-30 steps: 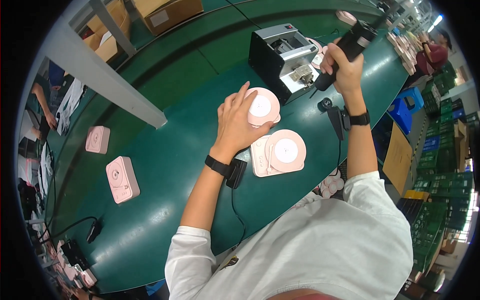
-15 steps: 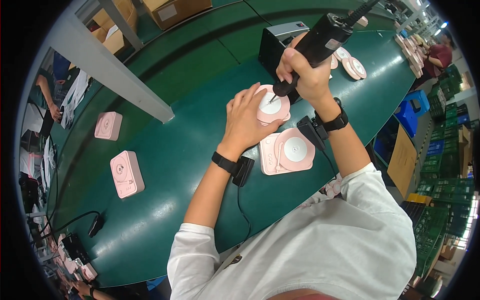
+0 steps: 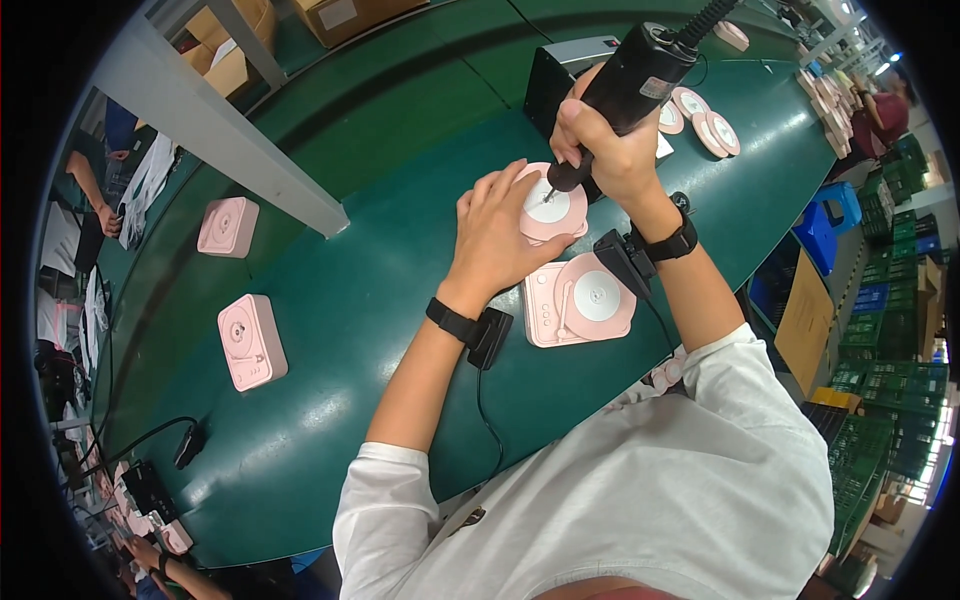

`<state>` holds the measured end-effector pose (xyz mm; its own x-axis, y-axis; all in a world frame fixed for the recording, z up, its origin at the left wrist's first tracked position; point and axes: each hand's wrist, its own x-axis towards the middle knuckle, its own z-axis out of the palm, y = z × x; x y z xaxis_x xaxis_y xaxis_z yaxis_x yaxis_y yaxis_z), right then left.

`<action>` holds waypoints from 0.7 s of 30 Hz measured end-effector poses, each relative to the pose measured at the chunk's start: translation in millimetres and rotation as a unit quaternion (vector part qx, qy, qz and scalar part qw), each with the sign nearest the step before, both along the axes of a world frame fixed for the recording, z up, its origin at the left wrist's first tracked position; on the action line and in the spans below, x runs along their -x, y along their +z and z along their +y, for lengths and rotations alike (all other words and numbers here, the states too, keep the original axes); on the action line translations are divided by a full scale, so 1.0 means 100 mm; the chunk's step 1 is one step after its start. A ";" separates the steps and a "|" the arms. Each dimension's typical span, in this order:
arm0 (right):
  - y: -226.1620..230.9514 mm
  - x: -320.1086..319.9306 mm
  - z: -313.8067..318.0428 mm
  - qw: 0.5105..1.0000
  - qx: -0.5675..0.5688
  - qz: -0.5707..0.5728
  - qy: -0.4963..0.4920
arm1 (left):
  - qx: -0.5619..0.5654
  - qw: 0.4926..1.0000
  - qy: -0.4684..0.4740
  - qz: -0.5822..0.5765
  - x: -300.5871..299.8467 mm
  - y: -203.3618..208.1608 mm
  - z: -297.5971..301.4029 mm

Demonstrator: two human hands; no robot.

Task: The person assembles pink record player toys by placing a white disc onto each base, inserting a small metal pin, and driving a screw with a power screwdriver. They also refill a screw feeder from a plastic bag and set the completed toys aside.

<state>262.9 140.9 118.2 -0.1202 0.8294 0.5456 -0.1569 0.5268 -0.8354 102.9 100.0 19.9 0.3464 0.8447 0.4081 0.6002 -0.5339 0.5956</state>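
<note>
My right hand (image 3: 622, 150) is wrapped round a black electric screwdriver (image 3: 640, 78), its cable rising to the upper right. The driver's bit points down at the middle of a pink disc with a white centre (image 3: 568, 212). Beneath that disc a pink edge shows, but its part is mostly hidden. Holding the disc from its left side is my left hand (image 3: 495, 232), thumb at the near edge and fingers at the far edge. Just nearer to me lies a pink toy record player (image 3: 545, 305) with a similar disc on top. Both wrists wear black straps with small black boxes.
Two pink record-player bodies (image 3: 252, 342) stand at the left. A grey post (image 3: 250, 150) rises beyond the green table (image 3: 350, 390). A black box-shaped device (image 3: 545, 85) and several pink discs (image 3: 715, 135) are behind the driver. Other people work at the left and far right.
The view has shifted slightly. The farther pink body at the left has moved away and a little right. My hands keep their hold, with the bit still at the disc's centre.
</note>
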 end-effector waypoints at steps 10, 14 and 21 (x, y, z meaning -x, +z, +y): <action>-0.02 -0.05 0.01 1.000 0.011 0.003 0.014 | 0.006 1.000 0.002 0.001 -0.02 0.01 0.00; 0.01 -0.07 0.02 1.000 0.010 -0.011 0.023 | 0.007 1.000 0.001 -0.007 -0.05 0.05 0.01; 0.29 -0.52 -0.05 0.997 -0.054 0.005 -0.046 | -0.105 0.978 0.145 0.106 0.17 0.07 0.15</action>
